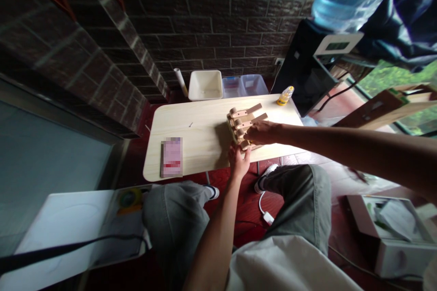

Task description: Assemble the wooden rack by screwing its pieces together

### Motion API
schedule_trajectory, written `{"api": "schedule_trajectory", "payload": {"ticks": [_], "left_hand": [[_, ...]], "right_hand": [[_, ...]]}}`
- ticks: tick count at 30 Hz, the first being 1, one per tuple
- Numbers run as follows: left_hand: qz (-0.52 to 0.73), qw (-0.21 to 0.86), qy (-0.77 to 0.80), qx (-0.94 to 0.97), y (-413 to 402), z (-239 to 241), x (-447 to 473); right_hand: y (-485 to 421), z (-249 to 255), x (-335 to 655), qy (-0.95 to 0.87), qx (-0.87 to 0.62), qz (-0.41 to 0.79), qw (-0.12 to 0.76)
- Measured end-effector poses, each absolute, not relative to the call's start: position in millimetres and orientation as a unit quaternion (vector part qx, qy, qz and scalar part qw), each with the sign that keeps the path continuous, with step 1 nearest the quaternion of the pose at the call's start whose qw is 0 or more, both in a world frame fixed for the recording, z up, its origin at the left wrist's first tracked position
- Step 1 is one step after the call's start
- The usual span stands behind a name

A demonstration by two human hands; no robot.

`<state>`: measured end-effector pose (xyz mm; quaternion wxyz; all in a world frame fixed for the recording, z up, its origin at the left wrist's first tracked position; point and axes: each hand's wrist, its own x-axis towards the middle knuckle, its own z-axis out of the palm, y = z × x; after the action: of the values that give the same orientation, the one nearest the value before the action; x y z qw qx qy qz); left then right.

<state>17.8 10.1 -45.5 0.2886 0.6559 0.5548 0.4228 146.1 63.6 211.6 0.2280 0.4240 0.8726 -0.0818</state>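
On the right half of the small table stands a wooden model (pixel 243 120), a light box-like base with several flat arms and round knobs along its left side. My left hand (pixel 239 163) is at the near left corner, its fingers on the edge by a round knob and the thumb held apart. From the right, my right hand (pixel 260 132) reaches over the model, its fingers curled down among the near arms. What those fingers pinch is hidden under the hand.
A pale wooden table (pixel 201 118) carries a pink box (pixel 171 158), a small dark screw-like piece (pixel 190 124) and a yellow-capped glue bottle (pixel 285 96). Beyond its far edge are a cream bin (pixel 205 85) and clear plastic bins (pixel 253 85). A water dispenser (pixel 303 68) stands at right.
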Motion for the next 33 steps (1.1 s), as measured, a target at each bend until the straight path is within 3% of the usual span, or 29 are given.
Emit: {"api": "schedule_trajectory", "payload": {"ticks": [33], "left_hand": [[0.411,0.292,0.536,0.677,10,-34,12]], "right_hand": [[60,195,153,0.838,0.496,-0.072,0.217]]}}
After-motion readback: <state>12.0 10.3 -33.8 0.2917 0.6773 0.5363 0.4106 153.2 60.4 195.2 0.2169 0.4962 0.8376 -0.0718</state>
